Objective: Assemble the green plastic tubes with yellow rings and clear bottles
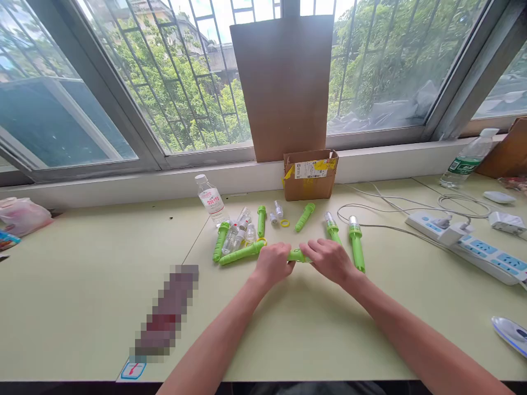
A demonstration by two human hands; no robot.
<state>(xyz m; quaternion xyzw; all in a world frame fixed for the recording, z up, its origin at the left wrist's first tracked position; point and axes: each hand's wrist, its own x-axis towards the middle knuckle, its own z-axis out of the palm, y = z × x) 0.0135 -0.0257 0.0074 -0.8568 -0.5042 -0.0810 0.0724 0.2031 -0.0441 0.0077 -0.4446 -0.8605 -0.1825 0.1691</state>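
My left hand (272, 262) and my right hand (329, 259) grip a green light stick (295, 255) from opposite ends, low over the table. Its ends are hidden in my fingers. Beside my left hand lies a green ribbed handle (242, 254), with another handle (221, 241) further left. Clear plastic covers (235, 237) are heaped between them. Beyond my hands are two more handles, one upright-looking (261, 220) and one slanted (305, 217), plus a yellow ring (285, 223). To the right lie two green sticks with clear heads, a nearer one (357, 247) and a farther one (332, 229).
A small cardboard box (308, 186) stands against the sill, before a tall brown board (286, 88). A water bottle (212, 202) is at the back left. A power strip (473, 247) with cables lies right. A pixelated patch (167, 312) covers something at left.
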